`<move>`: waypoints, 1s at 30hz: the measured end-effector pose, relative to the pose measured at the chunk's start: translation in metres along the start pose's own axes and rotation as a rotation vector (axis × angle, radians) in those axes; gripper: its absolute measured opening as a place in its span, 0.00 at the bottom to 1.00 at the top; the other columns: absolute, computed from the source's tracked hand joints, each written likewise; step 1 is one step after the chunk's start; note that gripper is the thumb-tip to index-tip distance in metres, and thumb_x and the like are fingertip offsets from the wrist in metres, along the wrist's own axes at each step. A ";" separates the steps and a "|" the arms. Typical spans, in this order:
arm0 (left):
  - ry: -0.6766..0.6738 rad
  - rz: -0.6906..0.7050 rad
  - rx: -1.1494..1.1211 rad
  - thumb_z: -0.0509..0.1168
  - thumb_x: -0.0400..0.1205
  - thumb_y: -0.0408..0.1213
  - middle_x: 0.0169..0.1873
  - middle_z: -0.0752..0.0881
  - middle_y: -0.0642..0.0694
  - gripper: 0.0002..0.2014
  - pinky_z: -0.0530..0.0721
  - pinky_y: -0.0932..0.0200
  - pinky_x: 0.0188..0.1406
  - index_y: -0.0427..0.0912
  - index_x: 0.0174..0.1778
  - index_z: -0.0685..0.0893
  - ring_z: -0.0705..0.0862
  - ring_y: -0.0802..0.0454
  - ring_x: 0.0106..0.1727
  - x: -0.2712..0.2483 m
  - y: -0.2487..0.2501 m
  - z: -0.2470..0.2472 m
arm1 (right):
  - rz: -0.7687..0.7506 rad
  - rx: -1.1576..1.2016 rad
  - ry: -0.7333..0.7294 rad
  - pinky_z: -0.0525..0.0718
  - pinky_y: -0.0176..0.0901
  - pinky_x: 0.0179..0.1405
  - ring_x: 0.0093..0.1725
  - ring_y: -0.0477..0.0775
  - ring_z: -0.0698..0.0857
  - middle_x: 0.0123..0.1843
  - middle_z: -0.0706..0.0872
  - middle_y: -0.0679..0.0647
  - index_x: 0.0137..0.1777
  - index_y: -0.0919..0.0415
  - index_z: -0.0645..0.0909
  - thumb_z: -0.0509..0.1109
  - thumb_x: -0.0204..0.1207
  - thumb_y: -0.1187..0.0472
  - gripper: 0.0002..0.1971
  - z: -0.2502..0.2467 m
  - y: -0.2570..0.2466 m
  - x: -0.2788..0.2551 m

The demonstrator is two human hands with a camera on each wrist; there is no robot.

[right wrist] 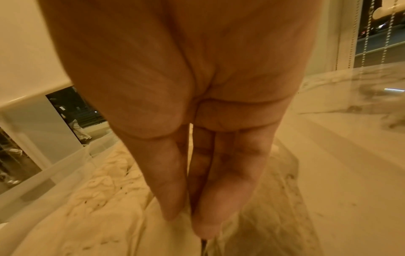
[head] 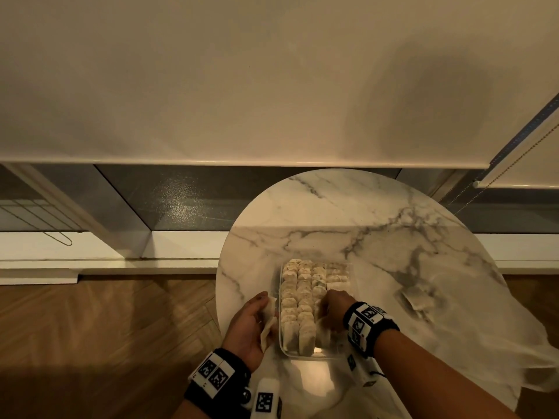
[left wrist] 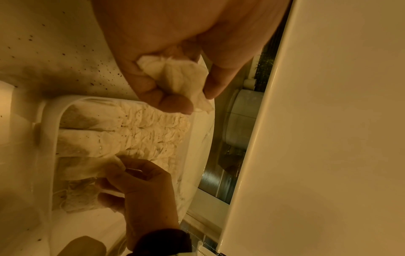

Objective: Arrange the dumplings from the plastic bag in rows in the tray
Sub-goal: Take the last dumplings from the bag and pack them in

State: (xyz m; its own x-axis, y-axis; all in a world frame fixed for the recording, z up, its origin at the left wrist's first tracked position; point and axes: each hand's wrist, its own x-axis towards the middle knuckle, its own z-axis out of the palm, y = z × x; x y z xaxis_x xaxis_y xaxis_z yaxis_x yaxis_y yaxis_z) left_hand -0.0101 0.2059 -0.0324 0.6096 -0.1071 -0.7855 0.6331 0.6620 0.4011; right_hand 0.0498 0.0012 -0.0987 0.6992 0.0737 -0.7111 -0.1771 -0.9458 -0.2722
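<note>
**Tray nearly full, right-hand row open**

Clear rectangular plastic tray sits on the round marble table, holding soft pale crinkled dumplings upright in rows. Left hand, just left of the tray, clenches spare dumplings. Right hand pinches one inside the tray's near right part. They look light, limp and tearable: grip the top edge, don't squeeze. Thin clear plastic bag right of the tray.

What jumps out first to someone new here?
The clear tray near the front of the round marble table, packed with rows of pale dumplings. The left hand holds spare dumplings beside it; the right hand reaches into the tray. A plastic bag lies to the right.
</note>
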 end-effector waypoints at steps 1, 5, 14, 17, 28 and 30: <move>-0.007 0.001 -0.003 0.63 0.87 0.37 0.27 0.88 0.42 0.06 0.80 0.64 0.16 0.40 0.49 0.84 0.85 0.51 0.21 0.000 0.000 0.001 | -0.004 0.007 0.012 0.85 0.37 0.48 0.51 0.52 0.89 0.54 0.90 0.55 0.49 0.55 0.89 0.77 0.74 0.63 0.06 0.000 0.001 0.000; -0.057 -0.009 0.004 0.61 0.87 0.37 0.26 0.88 0.39 0.09 0.79 0.65 0.15 0.38 0.46 0.84 0.85 0.49 0.20 -0.005 0.000 0.007 | -0.020 0.065 0.114 0.83 0.36 0.44 0.51 0.52 0.87 0.54 0.89 0.54 0.53 0.56 0.87 0.77 0.73 0.60 0.09 -0.006 0.003 -0.002; -0.080 -0.001 0.088 0.60 0.86 0.37 0.50 0.92 0.39 0.14 0.81 0.56 0.30 0.43 0.64 0.87 0.85 0.45 0.38 0.011 -0.007 -0.001 | -0.105 0.608 0.293 0.88 0.45 0.37 0.40 0.50 0.89 0.41 0.91 0.51 0.45 0.55 0.88 0.69 0.80 0.46 0.13 -0.028 -0.008 -0.047; -0.143 0.031 0.139 0.60 0.87 0.34 0.61 0.88 0.34 0.16 0.88 0.50 0.40 0.42 0.70 0.83 0.89 0.39 0.55 0.011 -0.009 0.004 | -0.170 0.786 0.110 0.87 0.41 0.33 0.41 0.52 0.90 0.43 0.92 0.54 0.47 0.59 0.89 0.69 0.80 0.42 0.19 -0.033 -0.026 -0.072; -0.199 0.104 0.232 0.67 0.83 0.28 0.60 0.88 0.32 0.18 0.87 0.56 0.36 0.39 0.70 0.81 0.89 0.46 0.47 0.008 -0.013 0.010 | -0.251 0.922 0.154 0.86 0.41 0.32 0.35 0.49 0.89 0.36 0.90 0.56 0.46 0.65 0.87 0.78 0.75 0.54 0.12 -0.022 -0.037 -0.076; -0.212 0.098 0.219 0.65 0.83 0.26 0.56 0.89 0.32 0.16 0.87 0.57 0.34 0.37 0.68 0.82 0.90 0.47 0.43 0.007 -0.013 0.010 | -0.260 0.952 0.168 0.86 0.42 0.32 0.34 0.50 0.88 0.36 0.90 0.57 0.46 0.66 0.86 0.79 0.75 0.57 0.11 -0.022 -0.036 -0.075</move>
State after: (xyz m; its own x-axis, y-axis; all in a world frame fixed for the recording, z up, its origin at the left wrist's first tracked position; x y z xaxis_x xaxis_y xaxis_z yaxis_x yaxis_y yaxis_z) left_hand -0.0089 0.1887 -0.0383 0.7437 -0.2182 -0.6319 0.6405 0.5035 0.5799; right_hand 0.0192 0.0231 -0.0217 0.8711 0.1273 -0.4744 -0.4337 -0.2543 -0.8644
